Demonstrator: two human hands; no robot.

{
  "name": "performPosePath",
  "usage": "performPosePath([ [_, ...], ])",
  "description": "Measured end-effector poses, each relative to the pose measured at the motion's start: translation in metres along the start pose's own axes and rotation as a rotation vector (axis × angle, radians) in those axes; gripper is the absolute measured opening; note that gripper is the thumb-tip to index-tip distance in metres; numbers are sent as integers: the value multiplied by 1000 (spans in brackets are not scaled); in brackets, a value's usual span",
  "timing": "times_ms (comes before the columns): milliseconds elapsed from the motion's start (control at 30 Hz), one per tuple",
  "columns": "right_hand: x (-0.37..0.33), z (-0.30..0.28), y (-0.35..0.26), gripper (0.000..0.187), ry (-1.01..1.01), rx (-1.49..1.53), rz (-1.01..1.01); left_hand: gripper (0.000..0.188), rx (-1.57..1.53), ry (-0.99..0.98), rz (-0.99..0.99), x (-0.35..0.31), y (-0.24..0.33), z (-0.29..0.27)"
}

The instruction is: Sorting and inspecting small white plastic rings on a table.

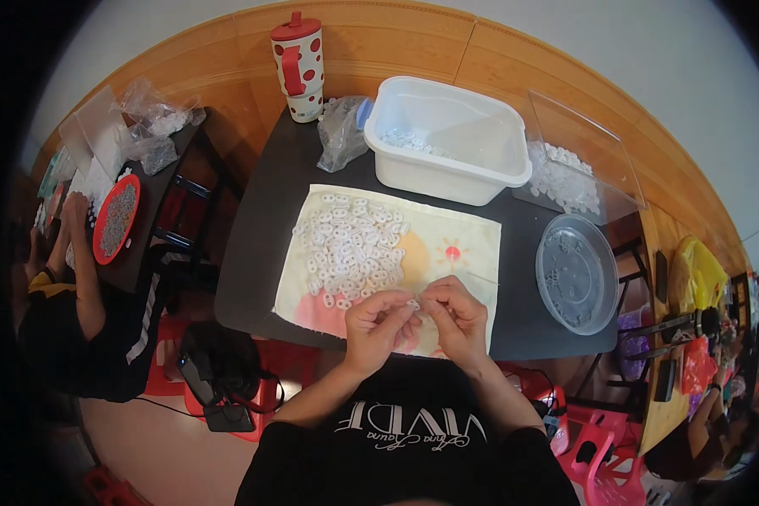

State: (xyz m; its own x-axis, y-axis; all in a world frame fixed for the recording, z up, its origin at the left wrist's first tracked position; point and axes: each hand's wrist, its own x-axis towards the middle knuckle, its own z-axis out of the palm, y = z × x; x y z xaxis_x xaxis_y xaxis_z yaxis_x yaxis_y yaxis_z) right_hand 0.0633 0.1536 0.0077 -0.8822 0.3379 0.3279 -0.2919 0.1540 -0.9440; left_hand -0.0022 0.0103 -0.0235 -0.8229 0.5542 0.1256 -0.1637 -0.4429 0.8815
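Note:
Over the front of a cream cloth [472, 232], my two hands meet with their fingertips nearly touching. My left hand [378, 331] pinches a small white two-holed piece [413, 304] between thumb and index finger. Close beside it, my right hand [457, 322] is closed in a pinch too; whatever sits in its fingertips is too small to make out. A heap of the same white two-holed pieces [354, 244] covers the left part of the cloth, just beyond my left hand.
Behind the cloth stands a white plastic tub [447, 181] with small pale pieces inside. To the right lie a round clear container [577, 274] and a clear box beside white pieces [565, 177]. A spotted tumbler [306, 72] and plastic bag [343, 135] stand back left. People work at side tables.

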Motion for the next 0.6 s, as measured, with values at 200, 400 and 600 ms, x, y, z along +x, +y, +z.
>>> performPosePath([
  [200,1,1,2,9,-23,-71,-40,19,-3,-7,-18,0,3,1],
  [400,7,4,-9,14,-46,-464,-298,16,40,28,-21,-4,6,5],
  [600,11,8,-12,11,-79,-666,-415,12,116,51,55,-5,4,5],
])
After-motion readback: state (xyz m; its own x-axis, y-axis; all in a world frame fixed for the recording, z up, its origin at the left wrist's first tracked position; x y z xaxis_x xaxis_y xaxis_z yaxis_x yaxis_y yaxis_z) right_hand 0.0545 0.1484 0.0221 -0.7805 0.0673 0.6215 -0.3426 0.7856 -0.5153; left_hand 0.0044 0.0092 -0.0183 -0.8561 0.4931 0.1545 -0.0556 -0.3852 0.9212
